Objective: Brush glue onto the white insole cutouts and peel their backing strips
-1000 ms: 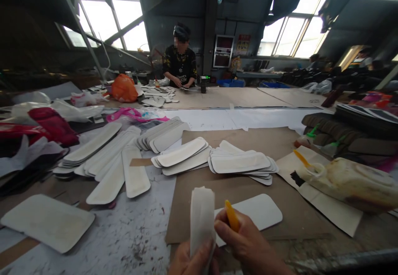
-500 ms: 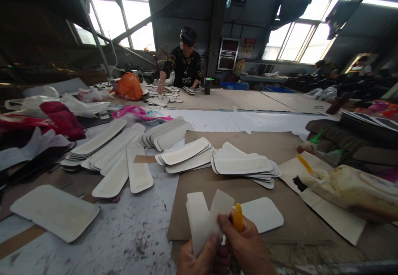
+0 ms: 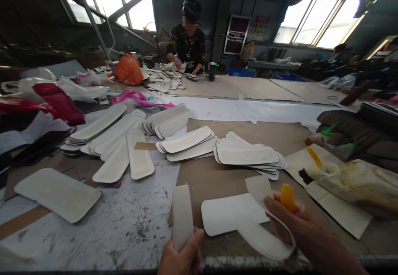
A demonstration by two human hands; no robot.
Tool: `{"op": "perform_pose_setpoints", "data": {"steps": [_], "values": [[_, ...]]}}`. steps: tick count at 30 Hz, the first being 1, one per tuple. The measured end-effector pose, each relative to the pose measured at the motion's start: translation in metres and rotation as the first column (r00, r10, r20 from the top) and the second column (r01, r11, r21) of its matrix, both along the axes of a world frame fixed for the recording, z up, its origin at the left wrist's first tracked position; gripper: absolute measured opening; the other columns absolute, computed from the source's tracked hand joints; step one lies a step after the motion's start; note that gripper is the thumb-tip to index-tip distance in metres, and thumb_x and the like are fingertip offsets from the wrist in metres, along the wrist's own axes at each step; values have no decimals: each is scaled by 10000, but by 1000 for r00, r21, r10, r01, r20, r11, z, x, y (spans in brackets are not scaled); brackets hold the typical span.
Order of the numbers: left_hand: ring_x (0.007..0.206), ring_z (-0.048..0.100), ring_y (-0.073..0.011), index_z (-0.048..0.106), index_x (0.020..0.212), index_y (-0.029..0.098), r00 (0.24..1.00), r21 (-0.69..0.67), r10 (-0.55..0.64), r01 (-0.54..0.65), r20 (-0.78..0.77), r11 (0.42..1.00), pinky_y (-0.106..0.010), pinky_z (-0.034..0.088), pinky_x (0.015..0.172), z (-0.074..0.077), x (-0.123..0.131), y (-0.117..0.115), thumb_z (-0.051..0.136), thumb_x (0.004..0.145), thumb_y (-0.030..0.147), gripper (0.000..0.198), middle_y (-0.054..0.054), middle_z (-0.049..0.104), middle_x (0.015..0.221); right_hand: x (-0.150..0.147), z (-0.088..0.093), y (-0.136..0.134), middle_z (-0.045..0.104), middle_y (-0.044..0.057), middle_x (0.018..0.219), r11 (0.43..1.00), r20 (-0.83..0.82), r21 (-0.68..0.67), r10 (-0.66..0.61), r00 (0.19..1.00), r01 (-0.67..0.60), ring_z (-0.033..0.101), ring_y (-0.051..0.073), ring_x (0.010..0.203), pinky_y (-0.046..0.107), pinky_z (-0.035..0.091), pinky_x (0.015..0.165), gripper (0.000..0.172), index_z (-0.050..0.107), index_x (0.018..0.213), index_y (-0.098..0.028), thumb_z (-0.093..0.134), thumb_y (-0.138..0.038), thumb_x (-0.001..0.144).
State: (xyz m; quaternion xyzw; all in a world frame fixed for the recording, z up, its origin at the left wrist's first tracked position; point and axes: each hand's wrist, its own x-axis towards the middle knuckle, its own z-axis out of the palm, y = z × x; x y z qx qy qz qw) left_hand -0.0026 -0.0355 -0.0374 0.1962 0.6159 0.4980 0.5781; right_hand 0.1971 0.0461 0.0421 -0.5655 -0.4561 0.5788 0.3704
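My left hand (image 3: 183, 252), low in the middle of the head view, is closed around a narrow stack of white strips (image 3: 183, 212) standing upright. To its right, my right hand (image 3: 300, 225) pinches a separate white strip (image 3: 259, 188) and also grips a yellow-handled tool (image 3: 287, 198), whose working end is hidden. A thin curved pale band (image 3: 267, 242) loops below the right hand; whether it belongs to the pinched strip I cannot tell. Beneath lies a white rounded panel (image 3: 225, 215) on brown board, partly covered by the band.
Fanned stacks of white rounded panels (image 3: 248, 154) lie beyond my hands. One larger panel (image 3: 59, 194) is at left. A stained container (image 3: 367, 183) with a yellow spatula (image 3: 315, 156) stands at right. Across the table a co-worker (image 3: 188, 42) handles white pieces beside an orange bag (image 3: 129, 69).
My hands have parted: the right moved right with one strip and the yellow-handled tool, while the left moved left with the stack. The view tilted down slightly. The co-worker's hand has drawn back.
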Motion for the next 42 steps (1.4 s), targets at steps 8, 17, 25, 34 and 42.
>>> {"op": "perform_pose_setpoints", "data": {"steps": [8,17,25,34,42], "values": [[276,353,-65,559,722,104,994,-7,-72,73,84,997,-189,241,335,1,-4,31,669,536,627,567,73,420,321,-5,-6,18,299,-56,550,816,331,-15,550,767,-578,239,83,504,205,219,454,389,384,571,-185,530,-504,738],[335,345,-67,498,471,151,992,47,-123,124,-24,991,-218,224,414,26,-3,24,669,560,599,488,37,404,316,-33,-21,14,340,-48,580,709,294,-38,681,670,-704,275,86,528,199,203,458,375,389,616,-180,520,-503,755],[340,380,-87,514,633,161,995,1,-71,71,-68,997,-222,289,406,6,1,17,629,596,597,452,58,428,326,-14,-25,18,326,-46,570,734,350,-71,653,672,-676,271,93,527,212,210,480,334,374,589,-182,480,-446,764],[264,330,-61,467,523,172,988,-12,-156,156,-6,988,-191,203,326,-9,-5,38,625,580,505,373,71,385,287,-36,-17,53,376,-51,502,687,544,-217,675,498,-693,325,94,496,213,224,457,218,452,560,-175,545,-318,696],[273,349,-58,399,417,204,967,-76,-253,251,-21,965,-199,218,338,-4,-8,45,534,581,414,299,73,369,299,-51,-30,66,373,-63,473,656,540,-315,718,439,-686,313,76,462,212,205,424,188,482,528,-163,592,-256,649]]}}
